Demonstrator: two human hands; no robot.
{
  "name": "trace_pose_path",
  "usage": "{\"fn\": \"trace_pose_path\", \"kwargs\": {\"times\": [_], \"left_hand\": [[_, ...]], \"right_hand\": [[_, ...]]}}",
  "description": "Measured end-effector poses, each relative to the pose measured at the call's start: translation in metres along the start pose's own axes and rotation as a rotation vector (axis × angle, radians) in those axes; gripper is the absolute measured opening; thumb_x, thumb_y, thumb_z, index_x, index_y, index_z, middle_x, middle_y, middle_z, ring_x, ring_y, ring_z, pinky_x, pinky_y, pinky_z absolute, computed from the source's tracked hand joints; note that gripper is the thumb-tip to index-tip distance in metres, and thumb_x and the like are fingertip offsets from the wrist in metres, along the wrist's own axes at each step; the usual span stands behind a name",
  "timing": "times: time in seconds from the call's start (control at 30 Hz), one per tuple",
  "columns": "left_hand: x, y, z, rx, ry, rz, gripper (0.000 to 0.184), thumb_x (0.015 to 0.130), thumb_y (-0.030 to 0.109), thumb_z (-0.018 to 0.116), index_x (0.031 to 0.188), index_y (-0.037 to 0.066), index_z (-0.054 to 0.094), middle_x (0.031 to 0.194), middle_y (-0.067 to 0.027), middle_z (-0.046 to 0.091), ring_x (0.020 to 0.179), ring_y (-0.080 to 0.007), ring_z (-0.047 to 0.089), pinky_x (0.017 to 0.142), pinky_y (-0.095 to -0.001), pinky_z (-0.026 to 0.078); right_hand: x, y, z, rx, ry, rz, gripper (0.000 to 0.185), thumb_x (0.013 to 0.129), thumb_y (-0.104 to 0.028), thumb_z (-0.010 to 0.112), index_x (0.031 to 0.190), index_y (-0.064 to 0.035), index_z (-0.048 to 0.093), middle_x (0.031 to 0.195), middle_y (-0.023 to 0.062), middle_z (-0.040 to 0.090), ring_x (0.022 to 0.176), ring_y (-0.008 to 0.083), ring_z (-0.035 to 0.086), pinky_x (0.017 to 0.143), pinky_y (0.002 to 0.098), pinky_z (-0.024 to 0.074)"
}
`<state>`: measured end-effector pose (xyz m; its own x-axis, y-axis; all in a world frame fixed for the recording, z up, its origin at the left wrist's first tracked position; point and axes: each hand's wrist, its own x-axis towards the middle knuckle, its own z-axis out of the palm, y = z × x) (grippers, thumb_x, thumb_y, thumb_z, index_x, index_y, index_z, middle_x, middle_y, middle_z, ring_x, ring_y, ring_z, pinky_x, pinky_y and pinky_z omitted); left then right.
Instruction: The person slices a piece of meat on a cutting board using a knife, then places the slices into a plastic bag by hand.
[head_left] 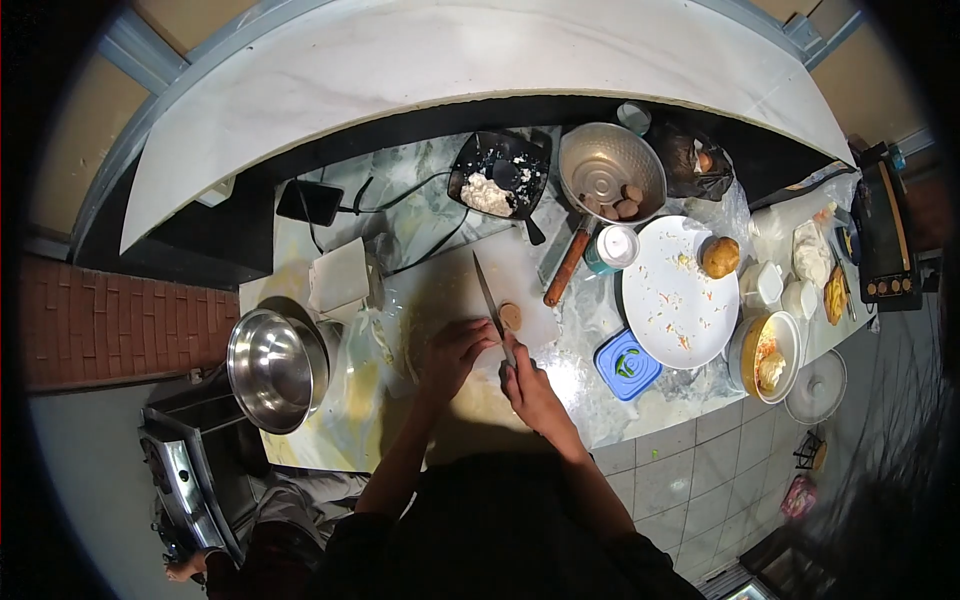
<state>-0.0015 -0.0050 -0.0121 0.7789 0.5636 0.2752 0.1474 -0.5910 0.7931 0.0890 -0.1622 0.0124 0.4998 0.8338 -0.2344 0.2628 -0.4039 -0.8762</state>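
My right hand (530, 388) grips a knife (487, 289) by its handle, the blade pointing away from me over a whitish cutting board (460, 262). Close by on the left is my left hand (462, 352), its fingers pinched together beside the blade; whatever they hold is hidden. A round brown piece of food (511, 317) with a flat, lighter face lies on the board just right of the blade, apart from both hands.
Beyond the board stand a black pan (532, 222) with white crumbly food and a metal saucepan (612, 150) holding brown lumps. Right are a jar (612, 248), white plate (665, 330), blue lid (627, 366) and pot (745, 362). Left, a steel bowl (270, 368); lower left, another person's hand (185, 569).
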Motion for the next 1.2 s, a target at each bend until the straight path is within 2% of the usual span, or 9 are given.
{"fn": "trace_pose_path", "kwargs": {"times": [0.1,0.2,0.27,0.47,0.57,0.67,0.8,1.0,1.2], "left_hand": [[0.001,-0.002,-0.004,0.008,-0.013,0.038,0.022,0.077,0.008,0.076,0.098,0.004,0.07,0.106,-0.0101,0.07,0.096,-0.0271,0.067,0.083,-0.0364,0.056],[0.001,0.002,-0.008,-0.04,-0.023,0.021,0.025,0.078,0.008,0.076,0.102,0.004,0.069,0.105,-0.0113,0.07,0.096,-0.0271,0.068,0.083,-0.0369,0.056],[0.003,0.006,-0.012,-0.108,-0.069,-0.137,0.029,0.08,0.008,0.075,0.108,0.005,0.068,0.106,-0.0123,0.07,0.096,-0.0271,0.068,0.084,-0.0367,0.056],[0.003,0.005,-0.015,-0.118,-0.124,-0.218,0.034,0.08,0.011,0.076,0.113,0.008,0.068,0.108,-0.0122,0.069,0.095,-0.0267,0.068,0.083,-0.0359,0.055],[0.005,0.007,-0.015,-0.022,-0.11,-0.127,0.035,0.08,0.013,0.076,0.114,0.008,0.067,0.108,-0.0114,0.07,0.095,-0.0267,0.068,0.083,-0.0363,0.055],[0.004,0.006,-0.015,-0.03,-0.128,-0.17,0.037,0.08,0.012,0.077,0.114,0.008,0.067,0.108,-0.0109,0.07,0.096,-0.0267,0.068,0.083,-0.0367,0.055],[0.003,0.003,-0.014,-0.079,-0.117,-0.149,0.037,0.079,0.012,0.077,0.114,0.008,0.067,0.108,-0.0112,0.069,0.096,-0.0267,0.068,0.084,-0.0368,0.055],[0.001,0.003,-0.013,-0.07,-0.077,-0.079,0.036,0.079,0.012,0.077,0.113,0.007,0.068,0.108,-0.0126,0.069,0.098,-0.0275,0.068,0.086,-0.037,0.054],[-0.001,0.007,-0.009,-0.091,-0.047,-0.139,0.036,0.078,0.011,0.078,0.113,0.006,0.068,0.111,-0.0135,0.068,0.1,-0.0284,0.067,0.088,-0.0375,0.054]], "right_hand": [[0.001,0.001,-0.003,0.091,0.026,-0.045,0.051,0.098,-0.008,0.046,0.146,-0.0083,0.028,0.08,0.0248,0.061,0.074,0.047,0.061,0.068,0.0474,0.0471],[-0.001,-0.002,-0.008,0.121,-0.003,0.002,0.053,0.096,-0.005,0.047,0.146,-0.0094,0.028,0.078,0.0225,0.061,0.073,0.0445,0.061,0.068,0.0455,0.0472],[-0.002,-0.002,-0.008,-0.02,0.004,0.005,0.055,0.094,-0.003,0.048,0.146,-0.0096,0.028,0.076,0.0213,0.06,0.071,0.0437,0.061,0.067,0.0457,0.0472],[0.0,-0.01,-0.007,-0.077,0.1,-0.097,0.06,0.092,-0.002,0.05,0.147,-0.0097,0.027,0.073,0.0232,0.061,0.071,0.0455,0.061,0.065,0.0497,0.0463],[0.001,-0.016,-0.009,-0.096,0.114,-0.067,0.064,0.089,-0.002,0.052,0.148,-0.0097,0.028,0.073,0.0263,0.061,0.07,0.0466,0.062,0.063,0.0509,0.0462],[0.001,-0.017,-0.008,-0.104,0.105,-0.038,0.067,0.086,-0.001,0.054,0.148,-0.009,0.029,0.072,0.0283,0.06,0.069,0.0469,0.062,0.062,0.051,0.0466],[0.001,-0.028,-0.013,-0.092,0.113,-0.003,0.067,0.085,0.0,0.054,0.147,-0.0079,0.03,0.072,0.0286,0.061,0.068,0.0469,0.062,0.062,0.0508,0.0472],[0.0,-0.024,-0.014,0.001,0.131,-0.015,0.07,0.087,0.0,0.054,0.15,-0.0099,0.025,0.071,0.0271,0.06,0.067,0.0465,0.061,0.062,0.0502,0.0462],[-0.005,-0.026,-0.009,-0.082,0.096,-0.154,0.07,0.088,0.004,0.051,0.151,-0.0115,0.023,0.069,0.0247,0.058,0.065,0.0455,0.059,0.063,0.0495,0.0456]]}}
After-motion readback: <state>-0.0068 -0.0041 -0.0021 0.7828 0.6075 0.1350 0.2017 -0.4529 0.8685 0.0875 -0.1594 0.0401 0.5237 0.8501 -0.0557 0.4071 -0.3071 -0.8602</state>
